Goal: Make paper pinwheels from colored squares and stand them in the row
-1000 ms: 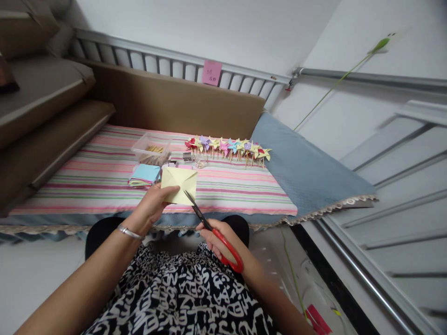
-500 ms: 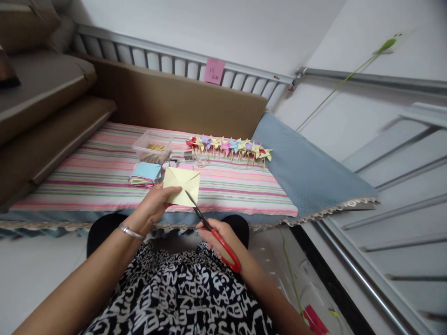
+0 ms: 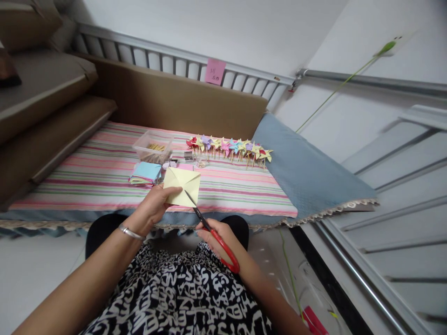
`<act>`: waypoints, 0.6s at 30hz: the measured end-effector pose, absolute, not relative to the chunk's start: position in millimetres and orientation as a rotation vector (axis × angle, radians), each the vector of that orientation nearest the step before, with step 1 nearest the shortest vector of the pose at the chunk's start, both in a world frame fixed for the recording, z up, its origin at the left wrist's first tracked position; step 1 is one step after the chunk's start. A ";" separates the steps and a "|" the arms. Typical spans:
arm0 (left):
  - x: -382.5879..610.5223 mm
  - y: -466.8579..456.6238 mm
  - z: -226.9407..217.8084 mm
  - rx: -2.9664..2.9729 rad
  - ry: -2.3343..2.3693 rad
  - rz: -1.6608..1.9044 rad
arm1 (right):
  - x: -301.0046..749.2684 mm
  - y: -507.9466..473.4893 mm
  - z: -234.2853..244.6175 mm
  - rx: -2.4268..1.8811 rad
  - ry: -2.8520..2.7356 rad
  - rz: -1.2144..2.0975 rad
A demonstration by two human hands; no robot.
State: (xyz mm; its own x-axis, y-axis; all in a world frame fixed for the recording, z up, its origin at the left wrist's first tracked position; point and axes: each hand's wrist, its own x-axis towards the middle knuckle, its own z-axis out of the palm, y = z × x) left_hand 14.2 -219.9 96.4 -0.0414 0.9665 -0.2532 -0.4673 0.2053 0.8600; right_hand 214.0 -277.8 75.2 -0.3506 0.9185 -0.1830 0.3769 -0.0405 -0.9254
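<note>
My left hand (image 3: 159, 199) pinches a square of pale yellow paper (image 3: 186, 179) by its left side, thumb on top near the centre. Slits or creases run from the paper's corners toward its middle. Red-handled scissors (image 3: 223, 249) are gripped in my right hand (image 3: 214, 232), their dark blades lying at the lower right corner of the paper and pointing to its centre. Left of the paper sits a stack of coloured paper squares (image 3: 145, 172), light blue on top. Behind it stands a clear plastic box (image 3: 139, 148) with small wooden sticks inside.
Several paper pinwheels (image 3: 225, 146) on sticks stand in a row at the back right of the striped cloth (image 3: 104, 153). A pink sheet (image 3: 185, 166) and small containers lie behind the paper. Large brown packages (image 3: 52, 135) are piled at left. A pink note (image 3: 215, 71) hangs on the rail.
Hardly anything differs. The scissors stay at the same corner of the yellow paper, with only a very slight shift of the handles and the view.
</note>
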 end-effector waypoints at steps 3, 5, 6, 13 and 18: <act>13.9 -219.0 96.3 0.629 1.026 1.295 | 213.5 -279.0 75.5 -1.379 -1.736 1.348; 13.9 -218.5 96.2 0.627 1.024 1.299 | 212.6 -280.4 76.6 -1.381 -1.749 1.330; 14.0 -218.5 96.3 0.626 1.025 1.301 | 212.1 -281.0 77.1 -1.381 -1.757 1.324; 14.2 -217.6 96.1 0.621 1.067 1.313 | 214.2 -276.8 73.4 -1.398 -1.879 1.201; 0.8 -210.0 98.4 0.636 1.125 1.376 | 230.9 -275.9 60.2 -1.368 -2.136 1.172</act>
